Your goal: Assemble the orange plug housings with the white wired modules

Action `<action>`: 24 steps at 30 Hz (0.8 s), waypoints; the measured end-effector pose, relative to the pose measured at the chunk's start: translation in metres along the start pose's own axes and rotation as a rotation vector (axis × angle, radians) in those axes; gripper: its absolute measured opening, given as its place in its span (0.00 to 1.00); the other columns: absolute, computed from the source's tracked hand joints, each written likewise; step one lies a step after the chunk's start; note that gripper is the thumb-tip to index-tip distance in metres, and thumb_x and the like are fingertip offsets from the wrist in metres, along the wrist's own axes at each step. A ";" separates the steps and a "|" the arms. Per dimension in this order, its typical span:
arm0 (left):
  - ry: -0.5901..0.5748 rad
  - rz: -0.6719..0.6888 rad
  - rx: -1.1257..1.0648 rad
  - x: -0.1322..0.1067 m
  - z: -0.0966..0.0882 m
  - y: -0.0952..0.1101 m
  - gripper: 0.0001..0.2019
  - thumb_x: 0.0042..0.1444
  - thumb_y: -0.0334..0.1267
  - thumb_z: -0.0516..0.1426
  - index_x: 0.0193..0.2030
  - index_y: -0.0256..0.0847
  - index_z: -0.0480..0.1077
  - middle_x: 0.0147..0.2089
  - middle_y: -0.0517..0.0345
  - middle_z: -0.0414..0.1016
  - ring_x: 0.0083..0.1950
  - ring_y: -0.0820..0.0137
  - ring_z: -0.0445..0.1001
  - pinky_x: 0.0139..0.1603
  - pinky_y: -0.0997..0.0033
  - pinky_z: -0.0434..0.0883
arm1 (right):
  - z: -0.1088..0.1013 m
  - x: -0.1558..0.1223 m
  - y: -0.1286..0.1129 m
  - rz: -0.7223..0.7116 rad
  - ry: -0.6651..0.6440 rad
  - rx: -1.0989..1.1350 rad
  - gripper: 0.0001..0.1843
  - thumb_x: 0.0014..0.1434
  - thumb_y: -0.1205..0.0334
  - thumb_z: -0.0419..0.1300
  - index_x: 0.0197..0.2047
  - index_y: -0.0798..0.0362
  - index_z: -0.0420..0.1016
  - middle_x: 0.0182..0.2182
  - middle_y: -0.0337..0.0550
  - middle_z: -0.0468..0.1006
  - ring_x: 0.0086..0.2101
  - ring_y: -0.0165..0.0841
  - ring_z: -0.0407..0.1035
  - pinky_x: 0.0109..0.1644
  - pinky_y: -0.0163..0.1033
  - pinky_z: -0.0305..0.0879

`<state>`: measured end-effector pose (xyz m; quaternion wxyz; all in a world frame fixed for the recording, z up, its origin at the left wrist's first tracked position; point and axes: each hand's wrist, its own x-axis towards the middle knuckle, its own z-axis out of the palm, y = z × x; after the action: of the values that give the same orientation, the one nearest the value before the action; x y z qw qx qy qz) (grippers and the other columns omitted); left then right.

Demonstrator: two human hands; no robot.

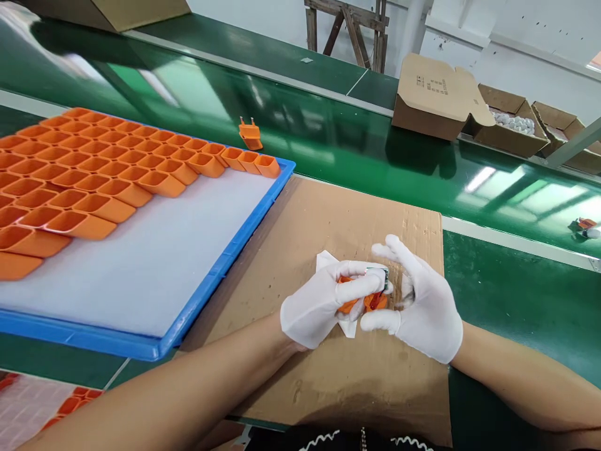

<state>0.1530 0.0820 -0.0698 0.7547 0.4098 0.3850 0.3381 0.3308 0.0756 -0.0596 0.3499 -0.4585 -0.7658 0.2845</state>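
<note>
Above the cardboard sheet [282, 263], my left hand [314, 307], in a white glove, is closed around an orange plastic housing [346, 305]. Its fingers also pinch a small green circuit board [386, 279]. A second orange piece [375, 302], with what look like red wires at it, shows just below the board; whether it is joined to the housing is hidden. My right hand [425, 307], gloved too, is close by on the right with fingers spread and nothing visible in them. Under the left hand lies a white piece [348, 328], partly covered.
On the left, a blue-rimmed tray [220, 254] holds rows of open orange housings [103, 188]. An orange plug [250, 135] with two pins sits on the green belt [323, 163] behind. Cardboard boxes [432, 94] stand at the back right. Another small orange-and-white part [586, 227] lies far right.
</note>
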 end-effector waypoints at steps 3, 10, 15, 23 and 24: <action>-0.053 0.007 0.015 -0.001 -0.003 -0.001 0.21 0.59 0.55 0.61 0.27 0.39 0.70 0.16 0.64 0.63 0.19 0.75 0.63 0.23 0.73 0.58 | 0.002 0.001 -0.002 0.057 -0.012 -0.058 0.50 0.41 0.51 0.80 0.66 0.44 0.68 0.51 0.46 0.82 0.43 0.43 0.80 0.47 0.47 0.79; -0.024 0.094 0.022 0.002 -0.004 -0.003 0.22 0.59 0.56 0.61 0.26 0.40 0.64 0.15 0.65 0.61 0.17 0.77 0.59 0.24 0.71 0.53 | -0.003 0.000 0.013 -0.119 0.003 -0.242 0.21 0.69 0.62 0.57 0.64 0.44 0.72 0.41 0.40 0.83 0.36 0.31 0.76 0.39 0.36 0.73; -0.058 0.015 0.002 -0.001 -0.002 0.003 0.31 0.56 0.63 0.60 0.18 0.40 0.57 0.14 0.64 0.58 0.17 0.73 0.66 0.25 0.70 0.53 | -0.008 0.003 0.006 -0.145 -0.036 -0.280 0.20 0.66 0.60 0.60 0.61 0.46 0.74 0.34 0.39 0.79 0.28 0.29 0.70 0.34 0.35 0.69; -0.046 0.022 0.094 0.006 -0.006 0.000 0.26 0.51 0.58 0.64 0.20 0.41 0.60 0.12 0.65 0.60 0.15 0.76 0.62 0.22 0.71 0.51 | -0.006 0.005 -0.003 -0.077 -0.053 -0.303 0.07 0.64 0.62 0.60 0.44 0.44 0.79 0.27 0.34 0.75 0.26 0.28 0.66 0.31 0.33 0.62; -0.023 0.031 0.140 0.007 -0.005 0.001 0.24 0.51 0.55 0.65 0.20 0.41 0.60 0.12 0.65 0.61 0.15 0.76 0.61 0.23 0.72 0.52 | -0.005 0.004 -0.002 -0.091 -0.048 -0.307 0.07 0.64 0.62 0.60 0.44 0.44 0.79 0.27 0.34 0.76 0.26 0.28 0.66 0.30 0.33 0.62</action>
<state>0.1518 0.0897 -0.0724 0.7233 0.4711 0.3927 0.3172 0.3325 0.0793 -0.0536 0.2699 -0.4643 -0.8284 0.1590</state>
